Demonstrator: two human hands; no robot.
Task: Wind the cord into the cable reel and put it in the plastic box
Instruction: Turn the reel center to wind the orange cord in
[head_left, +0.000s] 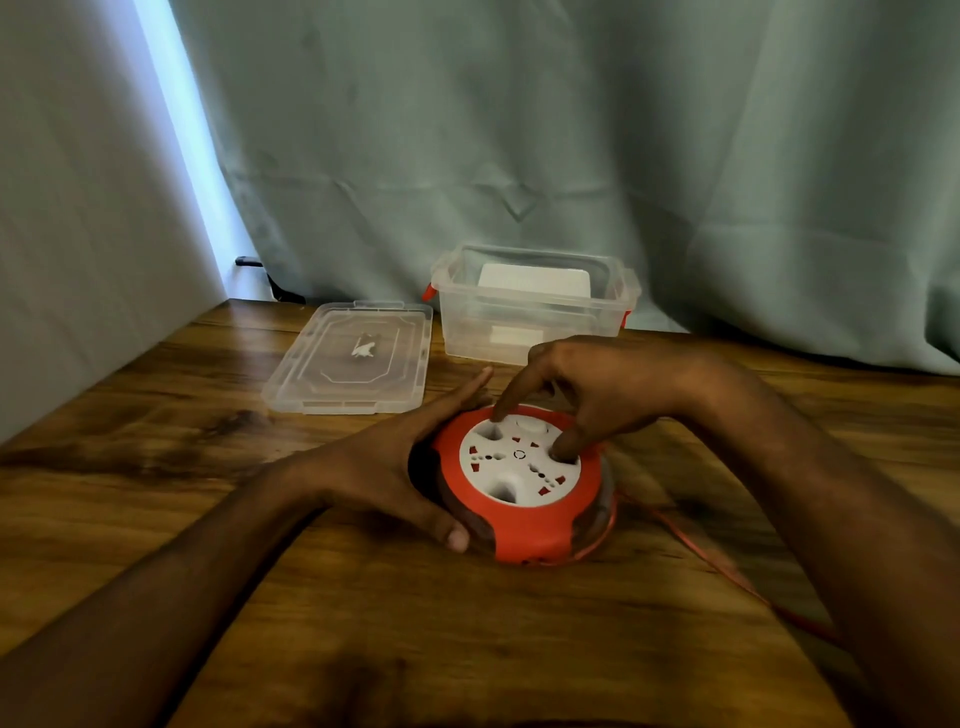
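Note:
The round cable reel (522, 512), orange with a white socket face, lies flat on the wooden table (208, 519). My left hand (395, 467) cups its left side, thumb at the front rim. My right hand (587, 395) rests on top, with two fingertips pressed into recesses of the white face. An orange cord (727, 571) trails from the reel's right side toward the near right and passes under my right forearm. The clear plastic box (535, 306) stands open behind the reel, with a white object inside.
The box's clear lid (353, 358) lies flat to the left of the box. A grey-green curtain (571, 130) hangs along the table's far edge. A pale wall borders the table on the left.

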